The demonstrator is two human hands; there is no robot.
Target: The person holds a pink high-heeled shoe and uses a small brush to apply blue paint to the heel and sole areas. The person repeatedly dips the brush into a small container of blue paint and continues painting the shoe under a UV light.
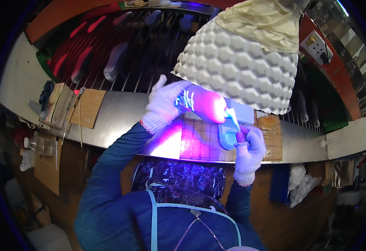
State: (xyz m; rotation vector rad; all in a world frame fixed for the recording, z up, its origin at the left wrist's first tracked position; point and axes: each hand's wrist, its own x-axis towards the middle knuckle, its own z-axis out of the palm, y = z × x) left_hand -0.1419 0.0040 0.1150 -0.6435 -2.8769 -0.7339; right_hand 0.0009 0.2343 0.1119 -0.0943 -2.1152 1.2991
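Fingers of left hand (165,102) wrapped a shoe (203,104); right hand (250,146) pinched a brush (233,119). Shoe judged light, pliable; best gripped round the heel.

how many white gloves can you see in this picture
2. One glove is on the left hand, holding the shoe under the purple light. The other is on the right hand, holding a small brush against the shoe's end.

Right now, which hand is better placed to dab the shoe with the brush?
Right hand: it already holds the small brush, whose tip touches the shoe. The left hand is busy gripping the shoe.
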